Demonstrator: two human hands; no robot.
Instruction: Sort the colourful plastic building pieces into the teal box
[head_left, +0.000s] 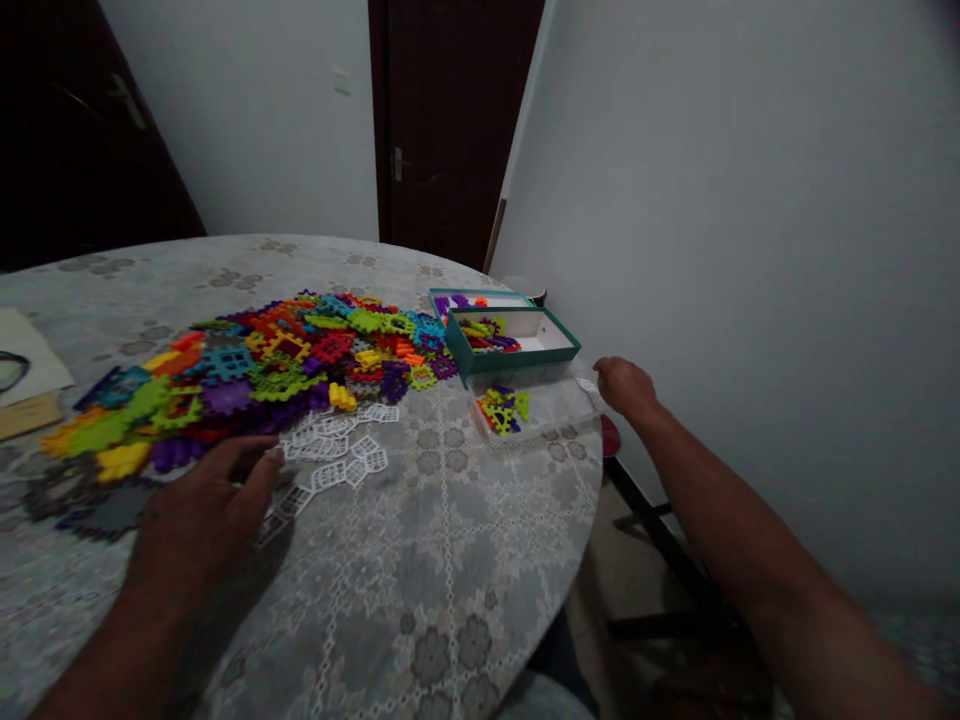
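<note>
White lattice pieces (330, 440) lie in a jagged cluster on the tablecloth, in front of a heap of colourful interlocking plastic pieces (285, 360). At the cluster's left end is my left hand (206, 500), its thumb and forefinger pinched on the edge of a white lattice piece. Out past the table's right edge, my right hand (628, 388) is closed with a small white lattice piece (586, 384) showing at its fingertips. That piece is over the end of a clear plastic tray (536, 425), which holds a few green, orange and purple pieces.
A teal box (517, 358) with white inner walls and colourful pieces inside stands at the table's right, another teal tray (480, 292) behind it. Paper (30, 350) lies at far left. A dark-legged stool (660, 550) stands below the right arm, near the wall (750, 200).
</note>
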